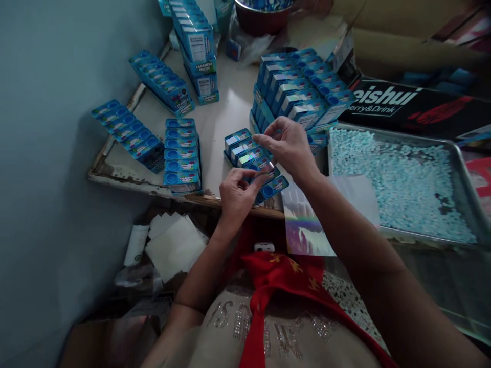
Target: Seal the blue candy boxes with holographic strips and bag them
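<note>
My left hand is closed in a pinch on a small shiny strip at the front of the table. Just beyond it, my right hand has thumb and forefinger pressed together above a row of blue candy boxes; anything between those fingertips is too small to name. Several boxes in this row carry shiny silvery patches on top, while the nearer ones show a bare blue circle. Beneath my right forearm lies a shiny rainbow-tinted sheet, overhanging the table edge.
Rows of blue boxes stand left and behind, with a stacked display beyond my right hand. A metal tray of pale blue candies lies right, before a black carton. Far back is a red bowl.
</note>
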`<move>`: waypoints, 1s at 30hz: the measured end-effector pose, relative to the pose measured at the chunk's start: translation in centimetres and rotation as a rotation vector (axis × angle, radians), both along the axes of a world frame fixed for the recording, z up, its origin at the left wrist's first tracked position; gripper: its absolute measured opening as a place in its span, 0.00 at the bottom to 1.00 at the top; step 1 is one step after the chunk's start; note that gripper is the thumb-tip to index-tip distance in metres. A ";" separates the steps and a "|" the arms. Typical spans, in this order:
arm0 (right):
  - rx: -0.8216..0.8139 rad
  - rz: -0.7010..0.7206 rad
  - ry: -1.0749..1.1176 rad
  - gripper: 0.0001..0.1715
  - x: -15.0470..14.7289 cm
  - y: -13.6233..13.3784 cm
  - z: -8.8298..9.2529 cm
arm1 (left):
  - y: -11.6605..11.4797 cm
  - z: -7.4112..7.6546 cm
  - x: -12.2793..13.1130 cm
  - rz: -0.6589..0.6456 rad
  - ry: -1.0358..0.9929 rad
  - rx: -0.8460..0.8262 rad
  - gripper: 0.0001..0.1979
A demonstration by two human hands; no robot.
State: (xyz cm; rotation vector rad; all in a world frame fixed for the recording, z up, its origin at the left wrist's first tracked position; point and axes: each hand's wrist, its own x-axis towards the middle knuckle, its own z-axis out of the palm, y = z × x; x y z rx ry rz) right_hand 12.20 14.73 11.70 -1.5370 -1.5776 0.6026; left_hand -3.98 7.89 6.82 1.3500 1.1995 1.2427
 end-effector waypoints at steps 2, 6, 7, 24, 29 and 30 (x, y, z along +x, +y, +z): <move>-0.054 0.008 0.082 0.23 0.1 -0.5 0.0 | 0.2 -0.2 -0.5 -0.033 -0.104 -0.068 0.17; -0.184 0.125 0.287 0.28 0.9 -1.7 -0.6 | 1.0 -1.1 -2.8 -0.119 -0.135 -0.111 0.20; -0.206 0.134 0.314 0.30 1.1 -1.9 -0.9 | 1.3 -1.3 -3.3 -0.143 -0.108 -0.117 0.20; -0.175 -0.037 0.057 0.21 0.1 -1.7 -3.5 | 3.3 -4.3 -3.3 -0.162 -0.053 -0.252 0.22; -0.123 -0.084 -0.048 0.22 1.0 -1.1 -4.4 | 3.8 -5.5 -2.0 -0.162 -0.187 -0.449 0.32; -0.172 -0.063 0.002 0.22 1.3 -0.8 -4.8 | 4.1 -5.7 -1.8 -0.153 -0.187 -0.476 0.33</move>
